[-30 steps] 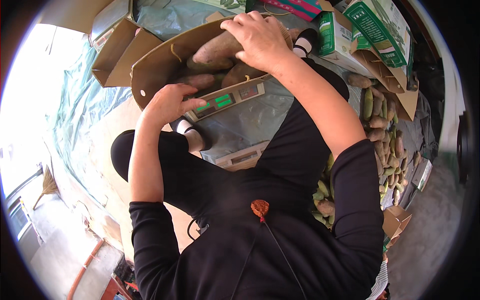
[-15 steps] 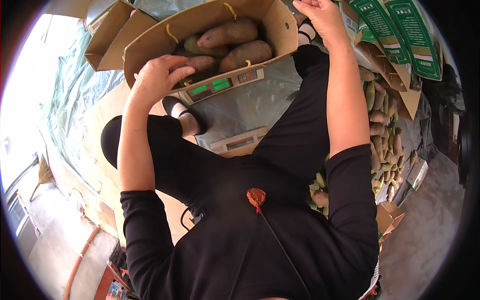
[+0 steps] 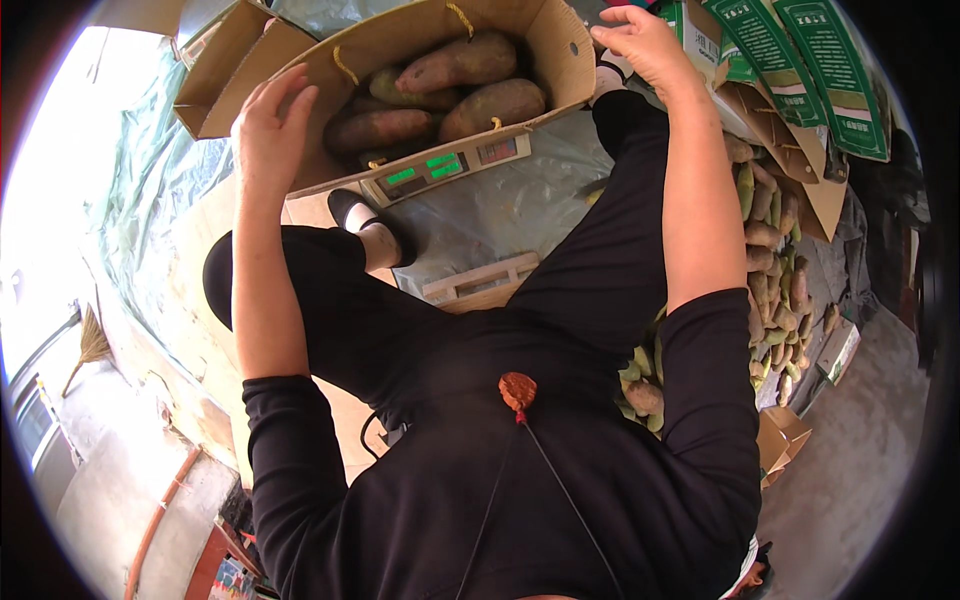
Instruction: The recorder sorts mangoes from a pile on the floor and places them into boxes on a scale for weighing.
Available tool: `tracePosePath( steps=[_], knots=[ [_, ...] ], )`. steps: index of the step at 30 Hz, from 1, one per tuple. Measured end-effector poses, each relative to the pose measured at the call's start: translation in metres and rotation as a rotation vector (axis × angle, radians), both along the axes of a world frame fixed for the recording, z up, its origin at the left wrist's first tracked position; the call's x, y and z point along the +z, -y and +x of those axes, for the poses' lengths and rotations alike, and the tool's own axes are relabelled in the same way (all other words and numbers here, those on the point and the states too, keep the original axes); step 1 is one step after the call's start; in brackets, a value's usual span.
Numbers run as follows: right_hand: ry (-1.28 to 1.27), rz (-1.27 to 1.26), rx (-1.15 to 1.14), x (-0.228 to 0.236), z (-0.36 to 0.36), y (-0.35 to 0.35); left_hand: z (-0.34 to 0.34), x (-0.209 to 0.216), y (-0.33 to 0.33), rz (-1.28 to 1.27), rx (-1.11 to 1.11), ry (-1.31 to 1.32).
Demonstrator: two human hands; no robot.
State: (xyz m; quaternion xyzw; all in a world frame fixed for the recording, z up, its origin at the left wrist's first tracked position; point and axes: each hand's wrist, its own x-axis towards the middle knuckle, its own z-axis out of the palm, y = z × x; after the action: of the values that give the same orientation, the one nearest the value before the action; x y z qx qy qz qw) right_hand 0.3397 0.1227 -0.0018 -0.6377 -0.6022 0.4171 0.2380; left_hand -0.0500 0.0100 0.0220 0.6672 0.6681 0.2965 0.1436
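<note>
An open cardboard box (image 3: 565,62) with yellow cord loops sits on a digital scale (image 3: 445,172) with green lit displays. Inside lie several large, long root vegetables (image 3: 458,62) with brownish-red, partly green skin. My left hand (image 3: 270,125) is open and holds nothing, its fingers stretched out over the left end of the box. Whether it touches the cardboard I cannot tell. Beyond the box's right end, my right hand (image 3: 648,50) hovers open and empty, thumb apart from the fingers.
More root vegetables lie piled (image 3: 770,270) to my right. Green printed cartons (image 3: 830,70) stand at the far right, another open carton (image 3: 225,80) at the far left. Clear plastic sheeting (image 3: 490,220) covers the floor. A small wooden stool (image 3: 480,280) stands between my legs.
My left hand has let go of a root vegetable and drawn back up and left, uncovering it in the box. The right hand's fingers have spread a little.
</note>
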Motion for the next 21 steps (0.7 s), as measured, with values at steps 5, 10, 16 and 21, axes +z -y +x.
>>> tracePosePath(
  steps=[5,10,16,21],
  knots=[
    [-0.115,-0.060,0.084,-0.022,-0.008,-0.004,-0.033,-0.006,0.007,0.117,0.244,-0.171],
    [-0.140,0.024,0.083,-0.020,-0.016,-0.010,-0.084,-0.039,0.012,0.006,0.375,-0.072],
    [0.021,-0.053,0.087,-0.016,-0.021,-0.006,-0.076,-0.048,0.020,-0.362,0.330,0.422],
    [-0.014,-0.072,0.137,-0.034,-0.031,-0.016,-0.066,-0.028,0.021,-0.532,0.459,0.660]
  ],
)
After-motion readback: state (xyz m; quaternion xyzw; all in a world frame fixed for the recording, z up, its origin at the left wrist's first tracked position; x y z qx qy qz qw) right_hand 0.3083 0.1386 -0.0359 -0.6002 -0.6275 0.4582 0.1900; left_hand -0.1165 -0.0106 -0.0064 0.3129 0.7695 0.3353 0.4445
